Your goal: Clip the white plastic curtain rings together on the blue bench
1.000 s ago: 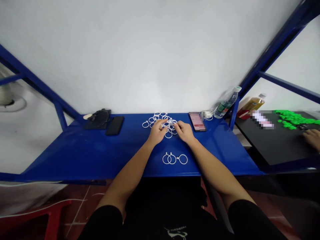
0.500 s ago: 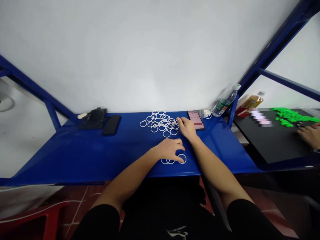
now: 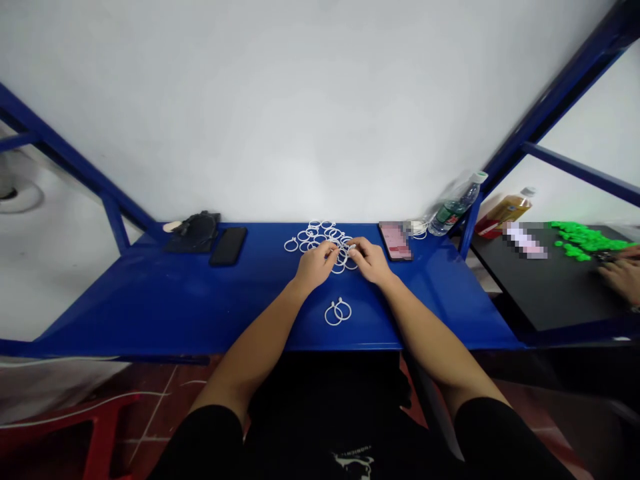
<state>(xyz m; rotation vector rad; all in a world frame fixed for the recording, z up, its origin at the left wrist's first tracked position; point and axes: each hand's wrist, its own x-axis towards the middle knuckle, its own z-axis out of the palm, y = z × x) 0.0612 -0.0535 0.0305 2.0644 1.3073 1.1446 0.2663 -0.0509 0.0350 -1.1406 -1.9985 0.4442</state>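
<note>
Some white rings (image 3: 325, 235) obscured by left hand (image 3: 314, 267), right hand (image 3: 371, 261); fingers (image 3: 327, 247) curled, pinch unclear.

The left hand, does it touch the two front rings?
Apart. The head view shows blue table between the left hand and the two front rings.

Holding white ring (image 3: 342, 257) between left grip (image 3: 314, 265) and right grip (image 3: 371, 262), with ring pile (image 3: 315, 237) just beyond and overlapping ring pair (image 3: 339, 311) bodyward on counter (image 3: 240, 303).
</note>
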